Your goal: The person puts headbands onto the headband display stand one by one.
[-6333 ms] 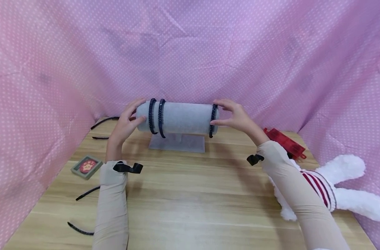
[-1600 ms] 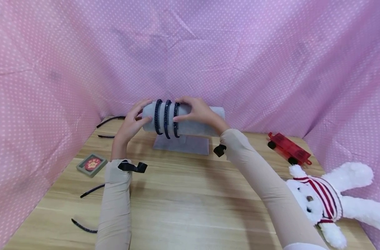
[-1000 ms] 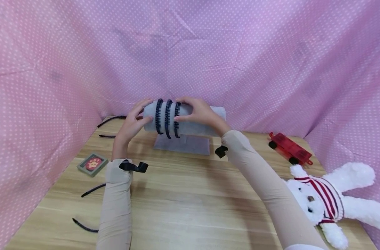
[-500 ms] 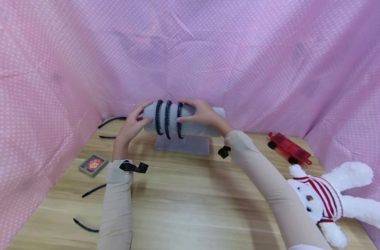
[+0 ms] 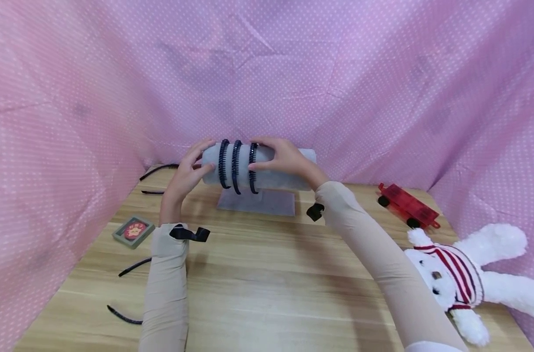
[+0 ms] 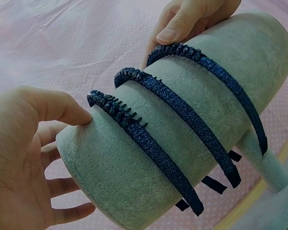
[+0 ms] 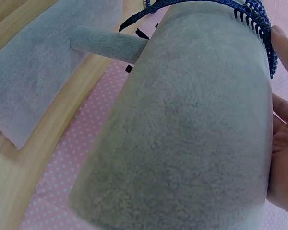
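Currently, in the head view, a gray roll [image 5: 267, 181] lies level on a stand [image 5: 275, 204], its long axis running left to right. The left hand [image 5: 185, 172] grasps the roll's left end between thumb and fingers. The left headband [image 5: 223, 164], the middle headband [image 5: 236, 167] and the right headband [image 5: 252, 179], all dark, straddle the roll's left half, apart from one another and crosswise to its axis. The right hand [image 5: 283, 157] pinches the right headband. Left of the roll, nearer the person, a shallow frame [image 5: 123, 241] holds a red disc [image 5: 135, 231]; four dark bands [image 5: 135, 267], each partly hidden, also lie left of it. Right of the roll are a red toy car [image 5: 409, 205] and a white plush toy [image 5: 461, 275], legs pointing away.

In the left wrist view, the headbands' beaded, toothed stretches sit atop the roll, and their smooth ends point down toward the stand. The left fingers spread around the roll's end.

In the right wrist view, a post [image 7: 108, 44] joins roll and stand. The right thumb meets the headband's toothed stretch; the other fingertips are hidden behind the roll.
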### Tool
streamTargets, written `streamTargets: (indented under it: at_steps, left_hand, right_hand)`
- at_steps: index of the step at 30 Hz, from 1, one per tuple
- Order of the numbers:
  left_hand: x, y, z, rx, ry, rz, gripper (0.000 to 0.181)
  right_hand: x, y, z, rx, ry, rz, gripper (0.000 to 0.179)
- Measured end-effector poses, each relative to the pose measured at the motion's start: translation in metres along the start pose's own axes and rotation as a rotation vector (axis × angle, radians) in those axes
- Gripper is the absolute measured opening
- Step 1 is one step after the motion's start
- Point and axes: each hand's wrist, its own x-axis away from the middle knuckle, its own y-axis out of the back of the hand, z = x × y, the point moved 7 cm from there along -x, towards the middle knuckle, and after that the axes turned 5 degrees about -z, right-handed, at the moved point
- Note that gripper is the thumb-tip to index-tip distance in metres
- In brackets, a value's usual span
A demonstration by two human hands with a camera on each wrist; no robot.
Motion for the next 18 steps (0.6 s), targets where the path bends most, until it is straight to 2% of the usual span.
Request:
streamTargets:
  at_steps: [6,9,18]
  left_hand:
    - [0.0042,0.0009,-0.0036,-0.005,-0.010,0.001,0.058]
    - [0.0019,-0.0004,-0.0065,-0.010,-0.008,0.009,0.058]
    - [-0.0010,-0.0011,-0.0084,-0.007,0.026,0.036,0.059]
  right_hand:
    - [-0.0012,-0.0045,0.0032,0.028,-0.008,0.019,0.080]
    - [-0.0010,-0.0024,0.0031,0.030,-0.021,0.007,0.080]
    - [-0.0017,-0.0025,0.0043,0.020,-0.036,0.022,0.081]
